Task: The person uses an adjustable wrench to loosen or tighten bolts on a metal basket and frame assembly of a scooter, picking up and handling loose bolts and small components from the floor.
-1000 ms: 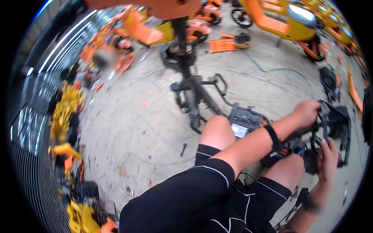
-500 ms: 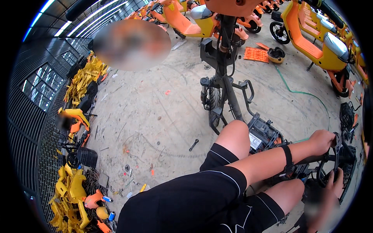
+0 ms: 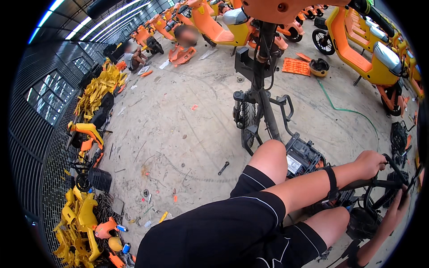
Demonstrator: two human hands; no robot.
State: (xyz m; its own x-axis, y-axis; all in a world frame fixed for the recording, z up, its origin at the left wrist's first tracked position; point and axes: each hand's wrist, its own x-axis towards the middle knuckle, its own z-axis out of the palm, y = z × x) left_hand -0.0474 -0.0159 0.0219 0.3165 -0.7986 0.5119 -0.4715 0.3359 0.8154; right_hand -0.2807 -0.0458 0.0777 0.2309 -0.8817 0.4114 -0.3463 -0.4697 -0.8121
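Note:
A stripped scooter with a bare black frame (image 3: pixel 270 118) stands before me, its tail at my right. My left hand (image 3: pixel 370 164), with a black band on the forearm, is closed beside the curved black rear rail (image 3: pixel 395 167). What its curled fingers hold is hidden. Lower and further right, my right hand (image 3: pixel 395 211) has its fingers raised around a long, thin dark tool (image 3: pixel 417 175), its exact kind unclear near the picture's rim. An open black compartment with electrical parts (image 3: pixel 304 155) lies between my knees and the frame.
A spanner (image 3: pixel 223 168) and small debris lie on the concrete. Yellow panels (image 3: pixel 80 223) are heaped along the left wall. Orange-yellow scooters (image 3: pixel 362 62) stand in rows behind. A helmet (image 3: pixel 319 67), an orange mat (image 3: pixel 295 66) and a green hose (image 3: pixel 344 109) lie ahead. Another person (image 3: pixel 134 58) crouches far left.
The dark tool has moved right, away from my left hand, together with my right hand, which has shifted up and right. My left hand has stayed by the rail.

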